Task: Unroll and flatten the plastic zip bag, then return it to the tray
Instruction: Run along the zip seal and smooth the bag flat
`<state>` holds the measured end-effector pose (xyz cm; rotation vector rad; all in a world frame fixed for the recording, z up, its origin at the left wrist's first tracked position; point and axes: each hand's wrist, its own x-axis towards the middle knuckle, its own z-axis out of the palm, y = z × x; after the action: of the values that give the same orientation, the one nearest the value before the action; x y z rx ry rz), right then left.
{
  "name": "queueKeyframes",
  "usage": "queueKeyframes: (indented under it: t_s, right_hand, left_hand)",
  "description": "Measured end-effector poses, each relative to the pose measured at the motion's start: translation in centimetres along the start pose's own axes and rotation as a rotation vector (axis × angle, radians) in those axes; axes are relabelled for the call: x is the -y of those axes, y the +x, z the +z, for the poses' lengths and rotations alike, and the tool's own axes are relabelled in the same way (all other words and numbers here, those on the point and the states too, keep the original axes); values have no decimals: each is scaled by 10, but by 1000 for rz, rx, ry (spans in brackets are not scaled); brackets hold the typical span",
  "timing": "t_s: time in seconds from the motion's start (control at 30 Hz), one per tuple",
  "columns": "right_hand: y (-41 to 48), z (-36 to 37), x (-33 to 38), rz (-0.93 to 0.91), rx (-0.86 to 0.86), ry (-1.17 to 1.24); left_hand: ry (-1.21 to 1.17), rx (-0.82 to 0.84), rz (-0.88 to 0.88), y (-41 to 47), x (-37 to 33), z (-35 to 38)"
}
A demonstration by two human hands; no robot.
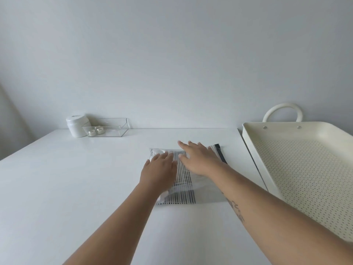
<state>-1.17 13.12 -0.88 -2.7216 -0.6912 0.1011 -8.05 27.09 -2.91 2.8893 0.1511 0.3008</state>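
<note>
A clear plastic zip bag with black stripes and a dark zip strip at its far right lies spread out on the white table. My left hand rests palm down on the bag's left side, fingers together. My right hand presses flat on its upper right part, fingers spread. Both palms lie on the bag; neither grips it. The cream perforated tray with a loop handle stands to the right of the bag, with nothing in it.
A white lidded jar and a clear plastic box holding two small round objects stand at the table's far left against the wall. The tray overhangs the table's right edge.
</note>
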Motion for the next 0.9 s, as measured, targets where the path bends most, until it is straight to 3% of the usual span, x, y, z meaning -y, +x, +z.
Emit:
queueKeyframes:
  t_s: [0.2,0.47,0.8,0.9]
  right_hand:
    - [-35,30,8,-2,10,-69]
    - [-46,64,-6,73,9,-138]
    - [-32,44,-44,242,-33,-205]
    - [-13,22,-46,189,-143,-241]
  left_hand:
    - [-10,12,-31,-36,-1,18]
    - [153,25,-21,-45,0,33]
    - [119,131,-43,-36,-2,24]
    - [46,29,-43,-19,-1,8]
